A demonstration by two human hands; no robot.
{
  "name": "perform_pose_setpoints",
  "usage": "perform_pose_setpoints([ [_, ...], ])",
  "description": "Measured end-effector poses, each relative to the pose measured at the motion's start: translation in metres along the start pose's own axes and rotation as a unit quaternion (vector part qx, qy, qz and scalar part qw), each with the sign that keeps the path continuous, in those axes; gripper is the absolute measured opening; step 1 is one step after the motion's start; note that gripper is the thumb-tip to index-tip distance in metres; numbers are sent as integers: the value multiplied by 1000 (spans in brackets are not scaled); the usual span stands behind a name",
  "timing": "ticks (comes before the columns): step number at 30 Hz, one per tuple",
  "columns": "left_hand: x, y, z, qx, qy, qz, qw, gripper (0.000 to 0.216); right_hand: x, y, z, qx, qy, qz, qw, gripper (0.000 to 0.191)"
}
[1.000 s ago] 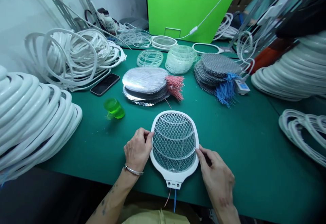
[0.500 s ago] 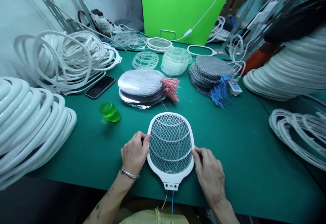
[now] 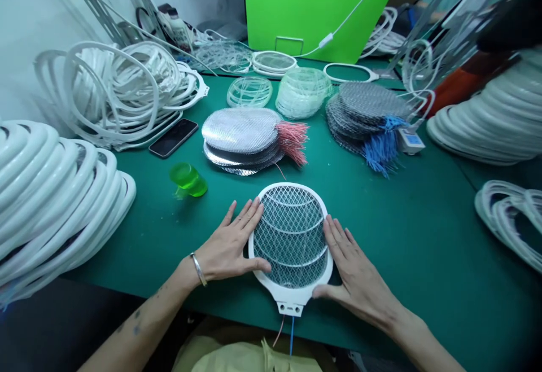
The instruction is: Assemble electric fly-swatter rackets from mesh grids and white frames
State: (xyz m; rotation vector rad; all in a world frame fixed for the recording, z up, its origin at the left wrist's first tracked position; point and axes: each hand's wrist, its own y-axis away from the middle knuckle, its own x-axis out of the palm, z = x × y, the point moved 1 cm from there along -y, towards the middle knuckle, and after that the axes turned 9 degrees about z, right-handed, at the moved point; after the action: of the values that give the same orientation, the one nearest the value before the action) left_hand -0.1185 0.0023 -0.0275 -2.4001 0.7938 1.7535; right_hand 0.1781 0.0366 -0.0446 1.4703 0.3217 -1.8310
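A white oval racket head [image 3: 292,248], like that of a mosquito swatter, lies on the green table [image 3: 406,259] in front of me. Metal mesh and curved white ribs fill its frame, and a pink and a blue wire [image 3: 292,332] hang from its neck over the table edge. My left hand [image 3: 231,245] is open along the left rim, fingers stretched out and thumb over the lower left. On the right rim my right hand [image 3: 355,273] also lies open, fingers flat against the side and thumb near the neck.
Beyond the racket are silver mesh sheets [image 3: 241,132] with pink wires, grey mesh sheets [image 3: 368,106] with blue wires, and pale plastic rings [image 3: 301,92]. A green cup [image 3: 189,180] and a phone [image 3: 173,139] sit left. White frames are stacked at left [image 3: 63,202] and right [image 3: 495,118].
Both hands have gone from pinching the rim to lying open with fingers stretched along its sides. The racket head stays on the table; the view has shifted slightly.
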Motion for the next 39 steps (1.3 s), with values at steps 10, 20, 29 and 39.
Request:
perform_pose_setpoints([
  [10,-2,-2,5,8,26,65,997,107,-3,-4,13,45,-26,75,996,116],
  [20,-50,26,29,-194,41,-345,918,77,9,-8,11,64,-8,43,997,127],
  [29,-44,43,4,-166,226,-324,903,70,0,-7,16,63,11,61,996,126],
  [39,-11,59,-86,-11,272,-178,946,60,-3,-7,20,76,18,71,994,125],
])
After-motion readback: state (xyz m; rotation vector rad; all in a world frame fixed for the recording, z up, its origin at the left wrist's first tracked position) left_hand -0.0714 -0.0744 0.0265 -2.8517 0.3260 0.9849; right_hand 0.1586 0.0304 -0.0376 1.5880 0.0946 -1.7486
